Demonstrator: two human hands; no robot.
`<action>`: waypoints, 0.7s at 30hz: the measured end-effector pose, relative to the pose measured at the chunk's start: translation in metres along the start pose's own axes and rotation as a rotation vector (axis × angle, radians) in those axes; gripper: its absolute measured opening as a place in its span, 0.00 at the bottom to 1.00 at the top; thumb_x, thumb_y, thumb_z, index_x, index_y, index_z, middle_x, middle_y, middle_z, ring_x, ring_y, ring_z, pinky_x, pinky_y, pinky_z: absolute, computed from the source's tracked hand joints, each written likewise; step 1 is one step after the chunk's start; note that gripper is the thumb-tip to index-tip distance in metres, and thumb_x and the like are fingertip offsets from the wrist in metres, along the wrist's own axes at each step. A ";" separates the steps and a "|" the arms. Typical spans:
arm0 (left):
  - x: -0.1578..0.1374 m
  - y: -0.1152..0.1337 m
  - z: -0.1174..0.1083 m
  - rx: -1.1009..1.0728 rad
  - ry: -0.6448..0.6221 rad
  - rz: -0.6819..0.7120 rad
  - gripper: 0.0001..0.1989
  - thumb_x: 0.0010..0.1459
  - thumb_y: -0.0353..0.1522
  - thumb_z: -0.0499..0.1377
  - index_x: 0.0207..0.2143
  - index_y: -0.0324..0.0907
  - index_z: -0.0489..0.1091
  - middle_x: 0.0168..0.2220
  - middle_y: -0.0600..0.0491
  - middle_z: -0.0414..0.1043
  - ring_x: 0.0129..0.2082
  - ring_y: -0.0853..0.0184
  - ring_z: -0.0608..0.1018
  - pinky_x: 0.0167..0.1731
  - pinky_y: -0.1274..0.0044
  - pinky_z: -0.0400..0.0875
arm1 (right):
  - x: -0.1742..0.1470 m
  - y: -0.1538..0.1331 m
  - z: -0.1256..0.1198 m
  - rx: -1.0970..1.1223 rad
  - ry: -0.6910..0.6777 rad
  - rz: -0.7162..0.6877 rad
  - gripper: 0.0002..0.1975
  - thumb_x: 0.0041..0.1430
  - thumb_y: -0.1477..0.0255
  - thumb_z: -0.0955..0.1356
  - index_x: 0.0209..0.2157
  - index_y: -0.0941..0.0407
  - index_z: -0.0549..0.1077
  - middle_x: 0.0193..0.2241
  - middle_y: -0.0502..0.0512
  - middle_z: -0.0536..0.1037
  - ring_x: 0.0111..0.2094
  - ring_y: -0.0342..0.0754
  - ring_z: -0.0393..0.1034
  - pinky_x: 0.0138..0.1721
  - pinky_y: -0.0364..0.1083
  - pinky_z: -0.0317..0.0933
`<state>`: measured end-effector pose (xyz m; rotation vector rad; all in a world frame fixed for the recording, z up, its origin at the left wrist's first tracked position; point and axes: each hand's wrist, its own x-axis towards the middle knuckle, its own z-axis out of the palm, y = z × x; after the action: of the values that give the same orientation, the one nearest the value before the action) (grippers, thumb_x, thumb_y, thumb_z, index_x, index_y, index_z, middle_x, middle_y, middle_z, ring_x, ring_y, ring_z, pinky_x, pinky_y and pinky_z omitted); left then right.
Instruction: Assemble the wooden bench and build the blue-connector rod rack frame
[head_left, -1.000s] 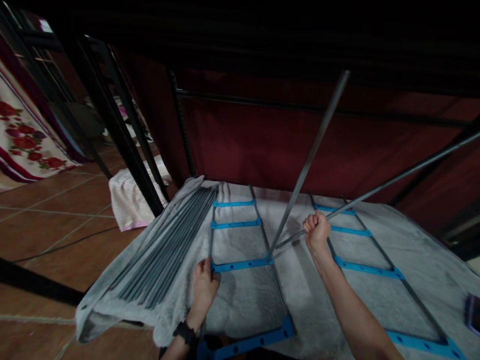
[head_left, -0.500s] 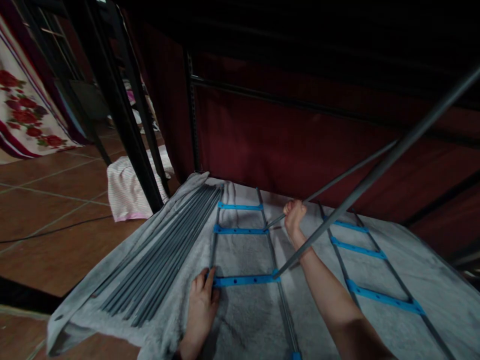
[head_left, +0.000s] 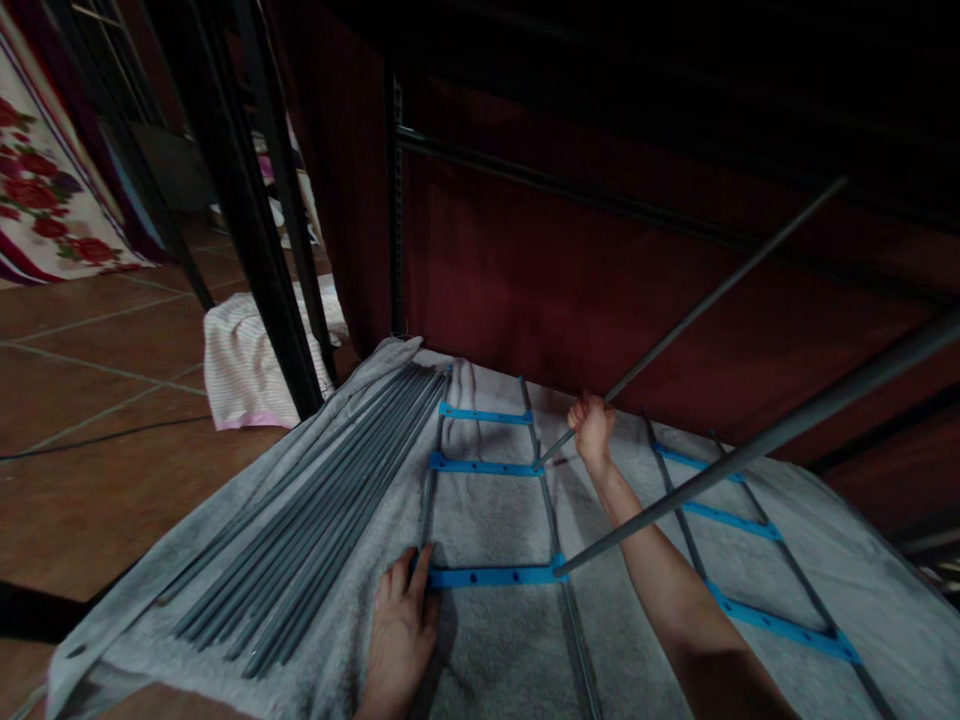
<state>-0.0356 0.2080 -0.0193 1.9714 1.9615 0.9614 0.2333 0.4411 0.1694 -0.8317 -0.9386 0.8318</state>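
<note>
My left hand (head_left: pixel 401 625) lies at the near left, with fingers and thumb around the left end of a blue crossbar (head_left: pixel 491 577). That crossbar belongs to a flat ladder-like frame of grey rods and blue bars. My right hand (head_left: pixel 592 428) is closed in a fist around a slanting grey rod (head_left: pixel 675 333). The held rod's lower end meets the right end of a second blue crossbar (head_left: pixel 487 467). A thicker-looking grey rod (head_left: pixel 675 500) rises from the near crossbar's right end, passes in front of my right forearm and runs out of view at right.
Several loose grey rods (head_left: pixel 322 510) lie bundled on the grey blanket (head_left: pixel 487 640) at left. A similar blue-barred frame (head_left: pixel 780 625) lies at right. Black metal posts (head_left: pixel 225 190) stand at left; a dark red panel (head_left: pixel 525 270) closes the back.
The rod in my right hand has its upper end higher and farther right. The other slanting rod leans lower toward the right. My left hand stays at the crossbar; the view has shifted slightly.
</note>
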 end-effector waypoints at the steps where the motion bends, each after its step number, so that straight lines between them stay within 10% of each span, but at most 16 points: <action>1: 0.000 0.000 0.000 0.002 -0.002 -0.003 0.26 0.61 0.26 0.49 0.61 0.41 0.65 0.57 0.45 0.65 0.55 0.57 0.68 0.56 0.62 0.68 | 0.001 0.001 0.001 -0.007 -0.014 0.004 0.22 0.53 0.61 0.68 0.18 0.52 0.51 0.12 0.39 0.48 0.13 0.36 0.40 0.14 0.40 0.38; 21: 0.000 0.003 -0.003 0.009 -0.026 -0.024 0.26 0.61 0.26 0.49 0.62 0.42 0.65 0.57 0.44 0.65 0.56 0.56 0.68 0.56 0.60 0.68 | -0.004 0.002 0.008 -0.024 -0.289 0.148 0.28 0.51 0.62 0.71 0.15 0.52 0.47 0.11 0.39 0.46 0.13 0.35 0.36 0.14 0.41 0.33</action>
<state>-0.0348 0.2074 -0.0156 1.9498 1.9745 0.9186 0.2237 0.4407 0.1689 -0.8227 -1.1516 1.0911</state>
